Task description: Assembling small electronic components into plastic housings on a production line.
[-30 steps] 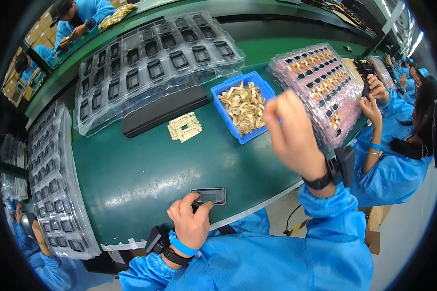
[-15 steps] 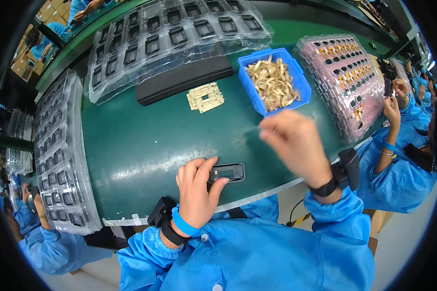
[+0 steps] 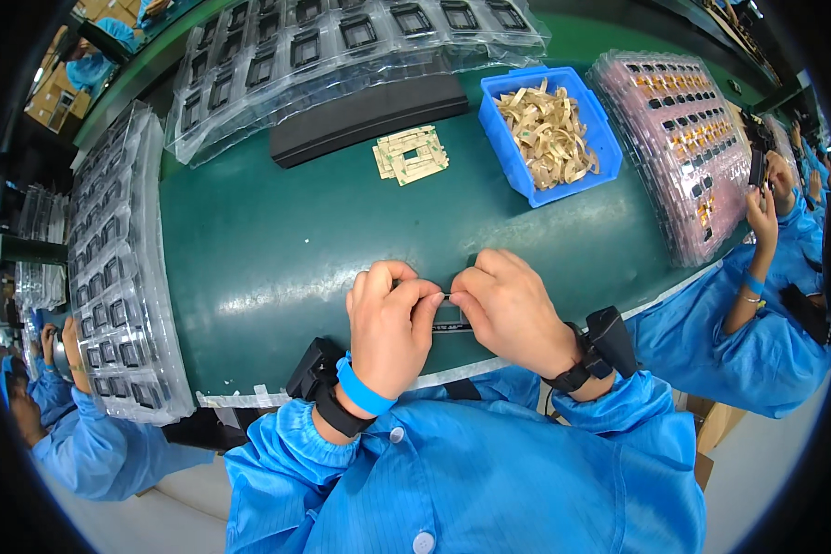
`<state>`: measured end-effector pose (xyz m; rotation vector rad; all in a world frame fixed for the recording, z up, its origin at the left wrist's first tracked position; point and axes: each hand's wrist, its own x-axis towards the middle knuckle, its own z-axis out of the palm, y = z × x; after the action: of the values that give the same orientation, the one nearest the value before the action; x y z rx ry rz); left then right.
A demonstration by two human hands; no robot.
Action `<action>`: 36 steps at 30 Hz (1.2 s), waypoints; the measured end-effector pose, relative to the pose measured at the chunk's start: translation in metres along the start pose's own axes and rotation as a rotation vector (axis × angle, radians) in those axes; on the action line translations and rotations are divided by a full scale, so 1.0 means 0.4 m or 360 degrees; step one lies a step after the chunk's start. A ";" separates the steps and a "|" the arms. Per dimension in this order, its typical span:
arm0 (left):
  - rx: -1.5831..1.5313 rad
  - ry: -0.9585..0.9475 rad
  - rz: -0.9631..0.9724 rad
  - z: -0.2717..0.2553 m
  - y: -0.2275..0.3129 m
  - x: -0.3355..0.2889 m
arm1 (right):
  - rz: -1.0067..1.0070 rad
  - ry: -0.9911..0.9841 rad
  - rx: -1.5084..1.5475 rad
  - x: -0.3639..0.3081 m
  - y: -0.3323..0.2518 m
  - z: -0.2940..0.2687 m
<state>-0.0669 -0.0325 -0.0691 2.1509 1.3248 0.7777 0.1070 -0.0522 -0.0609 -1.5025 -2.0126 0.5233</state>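
Pale strip (image 3: pixel 446 295): my left hand (image 3: pixel 388 316) and right hand (image 3: pixel 517 307) pinch it, dark frame (image 3: pixel 451 327) at its six o'clock.

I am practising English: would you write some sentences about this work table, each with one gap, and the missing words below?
A thin pale strip shows ____ the left hand and the right hand.
The bright blue wristband is on the ____ wrist.
The rectangular plastic bin holding curled beige strips is coloured ____.
The stacked pink-tinted plastic trays stand to the ____ of the bin.

Missing words: between; left; blue; right.
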 end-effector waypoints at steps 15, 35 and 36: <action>-0.0393 0.0089 -0.0311 -0.007 0.032 -0.001 | 0.0527 0.0337 0.0535 -0.046 -0.038 -0.009; 0.0007 -0.0017 0.0090 -0.040 -0.009 -0.020 | -0.0078 0.0113 -0.0063 -0.016 0.001 -0.016; -0.0018 -0.0009 0.0112 -0.034 -0.016 -0.021 | -0.0137 0.0106 -0.0103 -0.017 0.003 -0.015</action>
<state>-0.0832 -0.0359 -0.0653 2.1995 1.2446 0.8039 0.1131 -0.0583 -0.0586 -1.4441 -2.0499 0.3718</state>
